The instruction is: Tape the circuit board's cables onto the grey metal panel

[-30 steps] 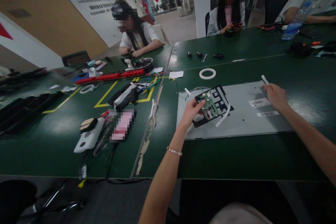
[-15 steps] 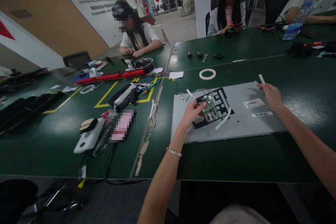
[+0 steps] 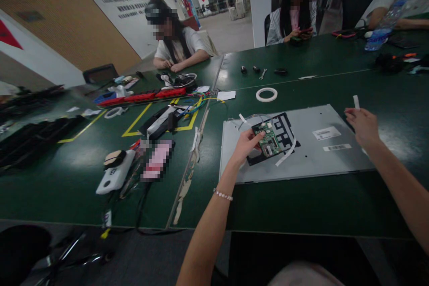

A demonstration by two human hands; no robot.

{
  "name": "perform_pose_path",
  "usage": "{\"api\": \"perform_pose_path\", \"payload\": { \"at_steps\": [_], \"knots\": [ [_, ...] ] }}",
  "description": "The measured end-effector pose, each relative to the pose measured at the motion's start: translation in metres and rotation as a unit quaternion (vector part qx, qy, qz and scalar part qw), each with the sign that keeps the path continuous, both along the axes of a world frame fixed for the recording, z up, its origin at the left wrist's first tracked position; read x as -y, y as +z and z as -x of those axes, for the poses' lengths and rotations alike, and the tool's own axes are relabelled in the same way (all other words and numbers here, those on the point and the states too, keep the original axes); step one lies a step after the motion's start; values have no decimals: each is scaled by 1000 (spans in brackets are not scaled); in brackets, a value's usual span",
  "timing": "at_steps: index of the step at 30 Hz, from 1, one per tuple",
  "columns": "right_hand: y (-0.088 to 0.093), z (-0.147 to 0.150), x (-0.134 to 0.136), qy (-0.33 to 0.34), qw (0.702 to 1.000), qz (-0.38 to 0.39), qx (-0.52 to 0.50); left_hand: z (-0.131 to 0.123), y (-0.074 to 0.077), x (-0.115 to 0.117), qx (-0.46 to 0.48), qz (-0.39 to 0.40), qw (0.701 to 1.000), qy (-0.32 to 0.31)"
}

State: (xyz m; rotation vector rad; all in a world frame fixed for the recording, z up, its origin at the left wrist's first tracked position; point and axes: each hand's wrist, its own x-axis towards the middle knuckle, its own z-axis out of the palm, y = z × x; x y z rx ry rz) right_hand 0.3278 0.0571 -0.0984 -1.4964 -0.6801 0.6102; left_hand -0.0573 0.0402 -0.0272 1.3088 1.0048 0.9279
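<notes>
A grey metal panel (image 3: 308,156) lies flat on the green table. On its left part sits a black sheet (image 3: 284,127) with a small green circuit board (image 3: 269,140) on top. My left hand (image 3: 246,145) pinches the left edge of that board. My right hand (image 3: 363,127) hovers at the panel's far right corner, its fingers closed on a short white strip of tape (image 3: 355,101) that sticks upward. Two white barcode labels (image 3: 326,133) are stuck on the panel between my hands.
A white tape roll (image 3: 267,94) lies beyond the panel. To the left are coloured wires (image 3: 196,102), a black-and-white device (image 3: 161,124), a white gadget (image 3: 115,174) and a red strip (image 3: 147,96). Three people sit along the far side; a water bottle (image 3: 382,31) stands far right.
My right hand has lifted off the panel's corner and moved right with the tape strip. The panel slid slightly left. My left hand stays on the circuit board.
</notes>
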Motion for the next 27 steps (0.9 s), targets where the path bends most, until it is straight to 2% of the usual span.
{"api": "perform_pose_path", "payload": {
  "at_steps": [5,16,20,27],
  "knots": [
    [2,6,3,4,994,-37,-99,1,-1,0,-1,2,1000,-7],
    [10,17,5,13,986,-47,-157,-1,1,0,-21,7,1000,9],
    [17,18,9,9,985,-60,-159,-1,0,-1,-26,9,1000,13],
    [23,24,11,0,992,-111,-55,-1,-1,-1,-16,10,1000,14]
  ]
}}
